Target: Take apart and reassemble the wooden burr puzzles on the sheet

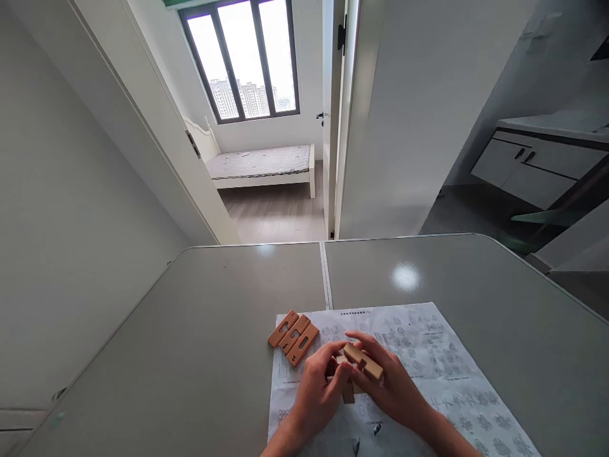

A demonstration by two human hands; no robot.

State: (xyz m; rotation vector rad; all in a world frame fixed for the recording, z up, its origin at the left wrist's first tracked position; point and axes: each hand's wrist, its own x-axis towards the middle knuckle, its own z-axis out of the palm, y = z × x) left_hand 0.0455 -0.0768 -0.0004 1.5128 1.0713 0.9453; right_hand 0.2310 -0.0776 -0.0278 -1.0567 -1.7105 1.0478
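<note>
Both my hands meet over a printed sheet [457, 362], holding light wooden puzzle pieces together. My right hand [397, 384] grips a notched wooden puzzle piece [364, 362] between thumb and fingers, tilted on top. My left hand [318, 387] is closed around paler wooden pieces below it; one wooden piece [349, 392] points down beneath its thumb. My fingers partly hide how these pieces fit together. To the left of my left hand, several reddish-brown wooden pieces [295, 335] with cut-out slots lie side by side, partly over the sheet's edge. Small dark numbers show on them.
The sheet lies on a grey table [228, 343] with a seam [325, 273] down its middle and a pale raised edge. Beyond the table are a doorway, a bed [261, 165] and a window. A white cabinet [533, 165] stands at the far right.
</note>
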